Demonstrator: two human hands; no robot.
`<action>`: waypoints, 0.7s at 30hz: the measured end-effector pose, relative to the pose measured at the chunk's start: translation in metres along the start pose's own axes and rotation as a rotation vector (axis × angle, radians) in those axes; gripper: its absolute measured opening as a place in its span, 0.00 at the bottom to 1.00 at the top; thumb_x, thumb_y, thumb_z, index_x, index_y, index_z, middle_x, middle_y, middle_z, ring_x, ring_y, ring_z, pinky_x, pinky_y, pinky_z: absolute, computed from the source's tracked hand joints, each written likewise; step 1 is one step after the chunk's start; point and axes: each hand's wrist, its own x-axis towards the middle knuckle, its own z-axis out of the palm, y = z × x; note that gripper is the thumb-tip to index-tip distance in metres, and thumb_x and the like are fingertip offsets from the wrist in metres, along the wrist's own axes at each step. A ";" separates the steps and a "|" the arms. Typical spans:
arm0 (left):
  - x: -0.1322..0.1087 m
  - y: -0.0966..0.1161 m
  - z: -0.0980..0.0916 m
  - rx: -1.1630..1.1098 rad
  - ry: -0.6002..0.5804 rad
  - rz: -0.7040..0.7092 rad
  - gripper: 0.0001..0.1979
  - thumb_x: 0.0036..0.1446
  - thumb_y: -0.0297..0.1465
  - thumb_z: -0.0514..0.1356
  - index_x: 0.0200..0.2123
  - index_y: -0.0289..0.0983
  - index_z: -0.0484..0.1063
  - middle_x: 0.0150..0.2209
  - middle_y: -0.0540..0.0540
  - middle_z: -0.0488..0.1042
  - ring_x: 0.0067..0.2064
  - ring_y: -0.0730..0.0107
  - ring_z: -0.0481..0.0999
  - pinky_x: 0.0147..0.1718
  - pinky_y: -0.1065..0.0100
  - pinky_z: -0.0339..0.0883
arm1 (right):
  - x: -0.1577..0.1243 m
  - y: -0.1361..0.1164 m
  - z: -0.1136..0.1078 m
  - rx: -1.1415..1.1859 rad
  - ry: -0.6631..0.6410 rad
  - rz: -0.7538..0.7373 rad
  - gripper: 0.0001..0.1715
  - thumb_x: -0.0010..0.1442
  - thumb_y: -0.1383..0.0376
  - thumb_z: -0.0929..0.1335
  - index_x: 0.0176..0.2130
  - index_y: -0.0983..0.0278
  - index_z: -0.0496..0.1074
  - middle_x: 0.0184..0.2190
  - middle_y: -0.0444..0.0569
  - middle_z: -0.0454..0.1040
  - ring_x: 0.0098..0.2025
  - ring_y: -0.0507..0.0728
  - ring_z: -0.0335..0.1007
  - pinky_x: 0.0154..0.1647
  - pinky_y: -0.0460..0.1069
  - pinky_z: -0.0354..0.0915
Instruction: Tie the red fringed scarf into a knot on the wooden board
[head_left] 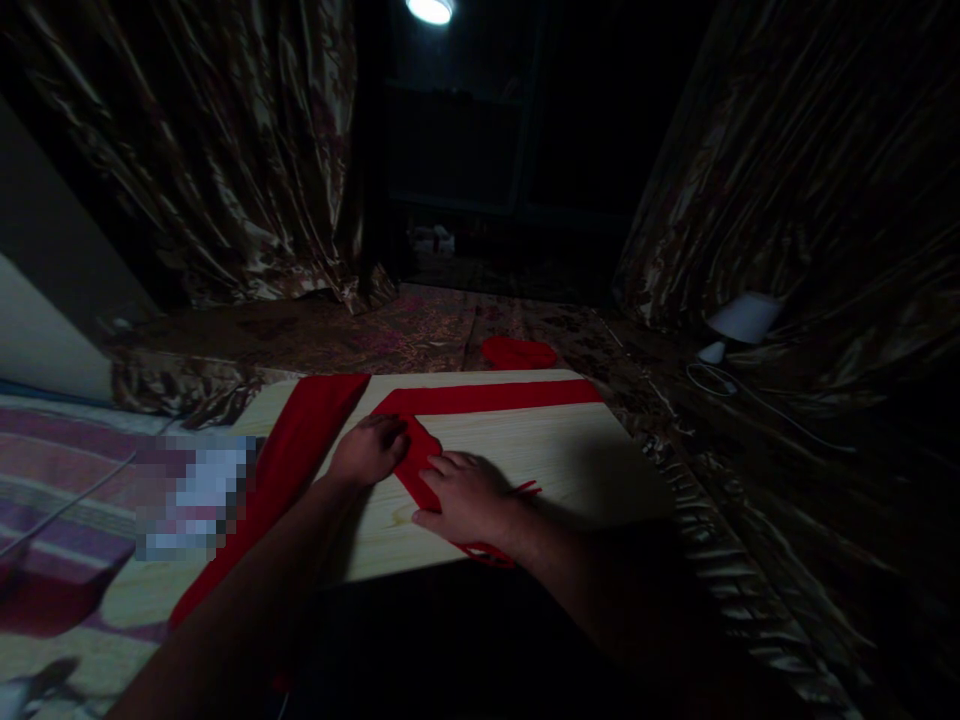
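A long red fabric strip (495, 400) lies along the far part of a pale wooden board (555, 450). At its left end it bends toward me, and this nearer part lies between my hands. My left hand (369, 450) has its fingers curled over the left edge of the strip, pressing it near the bend. On the right edge, my right hand (466, 498) rests flat with its fingers spread and the thumb toward me. Thin red ends (487, 553) stick out beneath and beside my right wrist. What lies under the palms is hidden.
Another wide red band (277, 480) crosses the board's left side, under my left forearm. Beyond the far edge sits a red bundle (517, 352). A small white lamp (746, 317) with a cord stands at right. Striped bedding (67, 480) and a blurred-out patch are at left.
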 end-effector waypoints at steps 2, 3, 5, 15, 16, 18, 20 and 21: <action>0.002 0.009 -0.002 -0.018 -0.010 0.066 0.21 0.63 0.39 0.52 0.49 0.38 0.79 0.51 0.42 0.79 0.54 0.56 0.76 0.54 0.60 0.69 | 0.000 -0.003 0.005 -0.030 0.025 0.006 0.26 0.64 0.51 0.66 0.52 0.66 0.74 0.54 0.58 0.74 0.58 0.64 0.66 0.61 0.58 0.61; 0.005 0.016 -0.003 -0.032 -0.035 0.112 0.20 0.63 0.38 0.51 0.50 0.38 0.79 0.51 0.42 0.79 0.53 0.57 0.76 0.53 0.60 0.69 | 0.000 -0.003 0.007 -0.037 0.041 0.009 0.23 0.65 0.54 0.66 0.52 0.66 0.74 0.53 0.57 0.75 0.57 0.63 0.66 0.61 0.58 0.61; 0.011 0.030 -0.004 -0.054 -0.118 0.192 0.20 0.63 0.37 0.51 0.50 0.39 0.78 0.50 0.42 0.79 0.52 0.58 0.77 0.52 0.61 0.69 | 0.001 -0.003 0.010 -0.044 0.069 0.000 0.22 0.65 0.56 0.66 0.51 0.67 0.74 0.53 0.57 0.75 0.57 0.63 0.66 0.61 0.57 0.61; 0.041 0.038 0.009 0.025 -0.299 0.119 0.24 0.66 0.48 0.47 0.51 0.41 0.74 0.52 0.41 0.77 0.56 0.56 0.73 0.55 0.59 0.64 | 0.005 -0.002 0.014 -0.185 0.021 -0.056 0.17 0.62 0.70 0.65 0.49 0.76 0.73 0.48 0.63 0.77 0.52 0.63 0.70 0.60 0.56 0.62; 0.043 0.033 0.011 0.038 -0.317 0.114 0.25 0.66 0.48 0.46 0.52 0.40 0.74 0.53 0.41 0.77 0.58 0.55 0.72 0.57 0.59 0.62 | 0.005 -0.002 0.016 -0.188 0.016 -0.060 0.17 0.62 0.70 0.64 0.49 0.76 0.73 0.48 0.63 0.77 0.52 0.63 0.70 0.60 0.56 0.62; 0.046 0.022 0.013 0.070 -0.363 0.105 0.27 0.65 0.49 0.46 0.53 0.40 0.74 0.55 0.40 0.76 0.59 0.53 0.71 0.59 0.57 0.61 | 0.007 -0.001 0.017 -0.181 -0.005 -0.066 0.17 0.63 0.70 0.63 0.49 0.75 0.73 0.48 0.63 0.77 0.51 0.63 0.70 0.60 0.57 0.62; 0.051 0.014 0.013 0.077 -0.396 0.082 0.28 0.64 0.49 0.46 0.53 0.41 0.74 0.56 0.39 0.75 0.58 0.52 0.72 0.58 0.56 0.62 | 0.009 0.001 0.015 -0.183 -0.043 -0.056 0.17 0.64 0.70 0.63 0.50 0.74 0.73 0.48 0.62 0.77 0.52 0.63 0.70 0.59 0.58 0.62; 0.053 0.010 0.012 0.062 -0.403 0.054 0.28 0.63 0.49 0.46 0.53 0.40 0.74 0.56 0.38 0.75 0.57 0.51 0.73 0.57 0.57 0.63 | 0.009 0.002 0.013 -0.195 -0.062 -0.045 0.17 0.64 0.70 0.63 0.50 0.73 0.74 0.48 0.63 0.76 0.53 0.64 0.69 0.59 0.59 0.62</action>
